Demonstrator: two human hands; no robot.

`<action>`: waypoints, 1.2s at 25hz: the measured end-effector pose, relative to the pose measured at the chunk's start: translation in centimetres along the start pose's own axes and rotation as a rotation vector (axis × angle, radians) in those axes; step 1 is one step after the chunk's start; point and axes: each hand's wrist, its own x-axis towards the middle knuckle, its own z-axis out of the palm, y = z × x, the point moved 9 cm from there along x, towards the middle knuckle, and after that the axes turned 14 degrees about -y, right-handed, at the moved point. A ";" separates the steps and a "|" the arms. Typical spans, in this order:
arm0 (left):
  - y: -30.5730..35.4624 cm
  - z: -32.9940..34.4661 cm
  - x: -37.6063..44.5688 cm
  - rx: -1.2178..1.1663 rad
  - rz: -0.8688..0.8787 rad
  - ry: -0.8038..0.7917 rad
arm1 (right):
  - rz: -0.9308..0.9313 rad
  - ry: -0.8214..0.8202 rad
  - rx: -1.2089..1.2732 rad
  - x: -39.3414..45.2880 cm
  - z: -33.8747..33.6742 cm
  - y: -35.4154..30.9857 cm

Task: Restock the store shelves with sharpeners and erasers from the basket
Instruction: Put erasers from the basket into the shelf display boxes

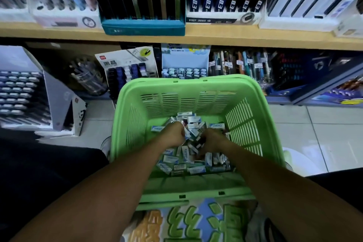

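A green plastic basket (243,122) sits on the floor in front of me, below the lower shelf. Its bottom is covered by a pile of small blue-and-white wrapped erasers and sharpeners (189,123). Both my hands are down inside the basket, in the pile. My left hand (172,133) is curled into a fist around several of the small pieces. My right hand (213,140) is also closed with its fingers dug into the pile. What exactly each palm holds is hidden.
The lower shelf behind the basket holds an eraser display box (184,65), a dark sharpener display (127,68), a pen rack (239,65) and a clear tub (86,72). A wooden upper shelf (235,42) carries boxed goods. A stepped display (21,94) stands at left.
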 end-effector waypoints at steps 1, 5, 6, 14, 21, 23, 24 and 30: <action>-0.2 0.1 -0.1 -0.016 -0.005 -0.009 | 0.007 0.007 -0.003 -0.2 0.0 0.1; -0.3 0.5 -0.9 -0.170 -0.007 -0.062 | -0.033 0.016 0.062 -0.7 -0.4 0.4; -0.2 0.5 -1.1 -0.244 0.003 -0.066 | -0.039 0.024 0.096 -0.9 -0.8 0.5; 1.4 0.7 -1.7 -0.920 0.079 -0.122 | -0.294 -0.005 0.693 -4.2 -3.3 -2.1; 1.1 0.3 -2.0 -1.105 0.043 -0.058 | -0.406 -0.149 1.045 -3.2 -3.4 -4.6; -0.4 -0.3 -2.1 -0.944 -0.049 0.024 | -0.298 0.005 0.832 -2.0 -4.1 -3.1; -1.1 -0.6 -2.1 -0.888 -0.080 0.052 | -0.223 0.089 0.605 -1.6 -4.6 -2.4; -2.9 -0.4 -2.1 -0.786 -0.124 0.059 | -0.084 0.120 -0.295 -0.7 -0.4 -4.8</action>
